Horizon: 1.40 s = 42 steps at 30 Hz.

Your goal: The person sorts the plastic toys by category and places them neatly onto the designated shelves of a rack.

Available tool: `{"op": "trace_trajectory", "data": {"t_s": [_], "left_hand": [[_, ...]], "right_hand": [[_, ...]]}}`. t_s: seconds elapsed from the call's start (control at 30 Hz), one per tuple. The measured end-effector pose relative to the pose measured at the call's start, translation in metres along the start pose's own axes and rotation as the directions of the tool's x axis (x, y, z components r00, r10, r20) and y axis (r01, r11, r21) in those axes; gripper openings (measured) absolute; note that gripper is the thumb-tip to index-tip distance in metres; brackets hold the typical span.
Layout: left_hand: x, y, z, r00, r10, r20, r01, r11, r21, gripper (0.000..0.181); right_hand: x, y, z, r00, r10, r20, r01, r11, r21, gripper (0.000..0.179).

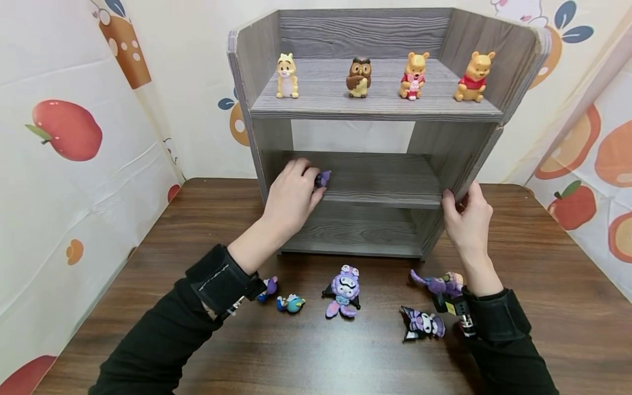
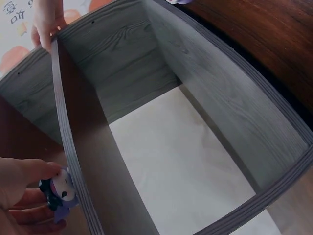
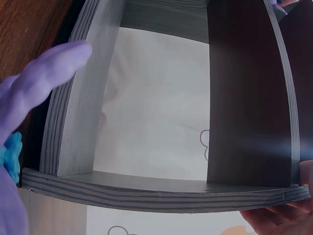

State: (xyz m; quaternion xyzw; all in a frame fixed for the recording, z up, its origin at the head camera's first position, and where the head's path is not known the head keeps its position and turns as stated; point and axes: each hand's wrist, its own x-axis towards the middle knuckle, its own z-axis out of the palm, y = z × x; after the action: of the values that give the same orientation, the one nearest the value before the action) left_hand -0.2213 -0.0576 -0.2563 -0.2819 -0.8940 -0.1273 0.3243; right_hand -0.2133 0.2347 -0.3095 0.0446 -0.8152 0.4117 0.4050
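Note:
My left hand (image 1: 291, 192) pinches a small purple-and-black figurine (image 2: 62, 188) with a white face, thumb against one side. It holds the figurine at the left part of the middle board (image 1: 375, 175) of a grey wood-grain shelf unit (image 1: 518, 71). In the head view the fingers hide most of that figurine (image 1: 323, 179). On the other side, my right hand (image 1: 469, 219) grips the front edge of the right side panel, thumb in front and fingers around the outside.
The top board bears a yellow rabbit (image 1: 287, 77), an owl (image 1: 359, 78) and two bear figurines (image 1: 413, 77) (image 1: 475, 78). On the brown table (image 1: 207, 219) before the unit lie several purple and blue figurines (image 1: 344, 291) (image 1: 291, 303) (image 1: 423, 323) (image 1: 446, 284). Fruit-printed cloth (image 1: 64, 208) hangs around.

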Motion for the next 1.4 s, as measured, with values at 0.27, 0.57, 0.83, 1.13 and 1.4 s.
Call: {"op": "trace_trajectory", "data": {"t_s": [0.27, 0.57, 0.83, 1.13, 1.4], "left_hand": [[-0.003, -0.010, -0.006, 0.999, -0.031, 0.014, 0.031, 0.999, -0.008, 0.023], [-0.008, -0.020, -0.010, 0.998, -0.061, 0.020, 0.061, 0.998, 0.015, 0.024], [-0.009, -0.018, -0.011, 0.998, -0.060, 0.019, 0.059, 0.996, 0.072, 0.025], [-0.015, -0.016, -0.015, 0.990, -0.042, -0.136, 0.037, 0.999, -0.040, 0.028], [-0.026, -0.018, -0.018, 0.868, -0.054, -0.493, -0.056, 0.977, -0.205, 0.017]], "right_hand": [[0.001, 0.000, 0.001, 1.000, -0.003, -0.006, 0.003, 1.000, 0.001, 0.024], [0.000, 0.001, 0.001, 1.000, -0.009, -0.010, 0.008, 1.000, -0.004, 0.024], [0.000, 0.001, 0.001, 1.000, -0.016, -0.012, 0.016, 1.000, -0.005, 0.024], [0.001, 0.000, 0.001, 1.000, -0.011, -0.009, 0.011, 1.000, 0.007, 0.025], [0.000, 0.001, 0.001, 1.000, -0.008, -0.014, 0.008, 1.000, -0.008, 0.024]]}}
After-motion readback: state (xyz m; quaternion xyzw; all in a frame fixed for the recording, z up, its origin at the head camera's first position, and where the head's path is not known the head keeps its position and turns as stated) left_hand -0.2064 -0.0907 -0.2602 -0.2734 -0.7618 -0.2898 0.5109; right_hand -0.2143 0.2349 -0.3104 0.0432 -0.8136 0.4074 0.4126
